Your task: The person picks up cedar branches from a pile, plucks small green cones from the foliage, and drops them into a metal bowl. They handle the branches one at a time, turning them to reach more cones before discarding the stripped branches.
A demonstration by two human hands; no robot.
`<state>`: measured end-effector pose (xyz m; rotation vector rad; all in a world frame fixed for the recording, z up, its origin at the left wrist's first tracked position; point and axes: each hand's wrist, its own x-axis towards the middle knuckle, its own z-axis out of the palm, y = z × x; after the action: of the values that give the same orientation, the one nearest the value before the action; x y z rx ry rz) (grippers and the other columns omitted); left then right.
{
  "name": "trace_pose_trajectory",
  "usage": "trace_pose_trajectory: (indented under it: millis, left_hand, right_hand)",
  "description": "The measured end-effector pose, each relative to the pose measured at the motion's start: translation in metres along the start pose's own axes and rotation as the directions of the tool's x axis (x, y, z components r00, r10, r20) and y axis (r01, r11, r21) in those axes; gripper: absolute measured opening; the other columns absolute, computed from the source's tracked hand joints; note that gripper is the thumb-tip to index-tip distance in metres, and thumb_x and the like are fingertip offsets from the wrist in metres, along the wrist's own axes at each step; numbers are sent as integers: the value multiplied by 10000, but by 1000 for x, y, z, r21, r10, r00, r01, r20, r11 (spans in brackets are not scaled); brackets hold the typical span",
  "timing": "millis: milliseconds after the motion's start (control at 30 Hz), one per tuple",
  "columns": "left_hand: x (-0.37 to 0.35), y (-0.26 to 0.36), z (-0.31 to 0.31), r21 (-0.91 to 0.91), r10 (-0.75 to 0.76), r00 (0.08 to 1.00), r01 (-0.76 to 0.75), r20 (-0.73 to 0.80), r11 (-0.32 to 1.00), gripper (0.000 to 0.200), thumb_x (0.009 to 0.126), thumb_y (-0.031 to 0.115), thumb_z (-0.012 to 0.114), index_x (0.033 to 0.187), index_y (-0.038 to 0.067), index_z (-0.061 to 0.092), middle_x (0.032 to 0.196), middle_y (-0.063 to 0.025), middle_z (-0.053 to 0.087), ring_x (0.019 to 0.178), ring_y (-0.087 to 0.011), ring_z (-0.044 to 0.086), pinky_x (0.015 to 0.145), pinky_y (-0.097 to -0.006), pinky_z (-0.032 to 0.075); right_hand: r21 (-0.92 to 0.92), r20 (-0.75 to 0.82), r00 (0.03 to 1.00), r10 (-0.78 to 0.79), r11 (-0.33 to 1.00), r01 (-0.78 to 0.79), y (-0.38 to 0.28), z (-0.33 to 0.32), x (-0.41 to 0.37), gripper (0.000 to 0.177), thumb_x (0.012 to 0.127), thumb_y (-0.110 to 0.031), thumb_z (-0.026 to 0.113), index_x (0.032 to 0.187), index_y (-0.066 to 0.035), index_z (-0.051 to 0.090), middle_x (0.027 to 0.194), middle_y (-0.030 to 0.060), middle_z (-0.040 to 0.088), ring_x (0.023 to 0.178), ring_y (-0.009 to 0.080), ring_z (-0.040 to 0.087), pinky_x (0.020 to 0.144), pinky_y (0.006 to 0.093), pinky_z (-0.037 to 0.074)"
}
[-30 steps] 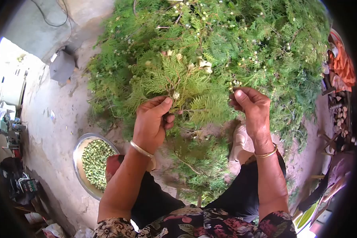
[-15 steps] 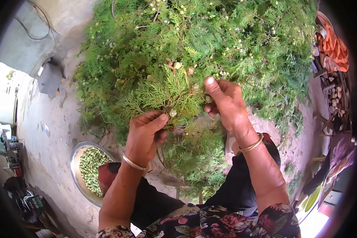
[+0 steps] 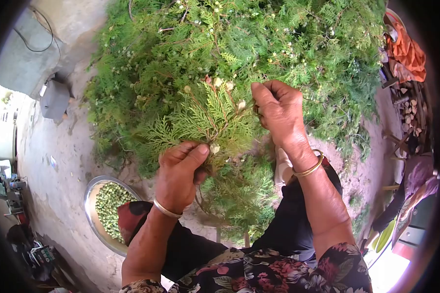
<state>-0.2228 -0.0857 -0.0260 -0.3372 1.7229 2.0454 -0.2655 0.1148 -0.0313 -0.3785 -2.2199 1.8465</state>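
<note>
My left hand (image 3: 181, 168) is closed round the stem of a flat-leaved cypress sprig (image 3: 208, 117). Several pale green cones (image 3: 217, 82) stand at the sprig's tips, and another sits beside my left thumb. To the right of the sprig, my right hand (image 3: 280, 110) has its thumb pressed against curled fingers. Whatever lies inside those fingers is hidden. A pale cone (image 3: 241, 105) on the sprig is the one nearest to my right hand.
A large heap of cypress branches (image 3: 298, 44) fills the space in front of me. At the lower left, a metal basin (image 3: 94, 229) holds many picked green cones (image 3: 111, 207). Stacked firewood (image 3: 409, 115) and an orange cloth (image 3: 406, 53) are on the right.
My right hand has risen slightly, and its thumb has closed down onto the fingers. The left hand keeps its hold on the sprig. The whole view has shifted a little.
</note>
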Motion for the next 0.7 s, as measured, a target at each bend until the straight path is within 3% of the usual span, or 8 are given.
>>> trace_pose_trajectory:
  millis: [33,100,200,233,300,467,567,700]
  left_hand:
    - [-1,1,0,-2,-2,1000,2,2,1000,172,865,154,596,768,14,610,612,36,481,469,-45,409,413,-199,319]
    - [-1,2,0,25,23,999,-23,22,999,165,860,141,591,754,15,607,592,40,465,452,-44,400,410,-196,313]
    - [-2,-1,-11,16,34,999,-35,37,999,166,855,141,590,767,2,610,599,36,484,446,-40,400,408,-195,321]
    - [-3,-2,-15,13,35,999,-35,38,999,166,855,141,590,767,2,610,599,36,484,446,-40,400,408,-195,321]
    - [-3,-3,-22,-105,70,992,-81,-105,991,135,853,89,579,801,-31,611,591,17,493,430,-41,373,392,-202,272]
    - [3,2,-23,-144,51,990,-69,-129,987,126,860,76,572,798,-25,614,607,17,513,433,-39,385,389,-188,285]
    - [5,1,-24,-127,51,988,-70,-144,989,139,868,87,569,791,-18,617,617,6,537,443,-42,416,394,-182,302]
    - [5,-3,-22,-77,49,995,-56,-86,995,178,886,140,568,821,-20,610,619,15,505,436,-43,395,396,-187,307]
  right_hand:
    - [-2,-1,1000,1,1000,-1,-4,-2,-1,267,853,-168,613,682,36,589,532,-9,482,490,54,412,434,251,350]
    - [254,82,946,314,911,-325,-11,-4,-2,228,857,-143,600,691,13,600,543,-11,482,462,61,426,413,227,333]
    - [290,-55,964,261,928,-235,7,-18,12,215,873,-106,562,677,-16,564,578,9,485,436,77,406,399,216,322]
    - [632,21,965,261,745,-215,1,-37,24,225,897,-82,513,676,-40,508,616,28,493,444,84,372,398,224,317]
    - [774,-59,945,320,613,-159,-8,-55,33,109,883,-39,461,775,-54,454,662,44,481,481,85,363,406,223,301]
    - [766,334,880,338,447,-462,0,-49,24,170,876,-179,458,786,-37,439,679,78,472,496,112,382,415,251,312]
    - [697,330,848,415,499,-515,-6,-34,19,193,870,-205,443,789,-30,459,679,83,476,504,128,396,422,263,317]
    - [632,471,822,319,529,-567,1,-29,16,189,877,-201,546,822,-24,511,689,67,492,469,85,364,388,213,277]
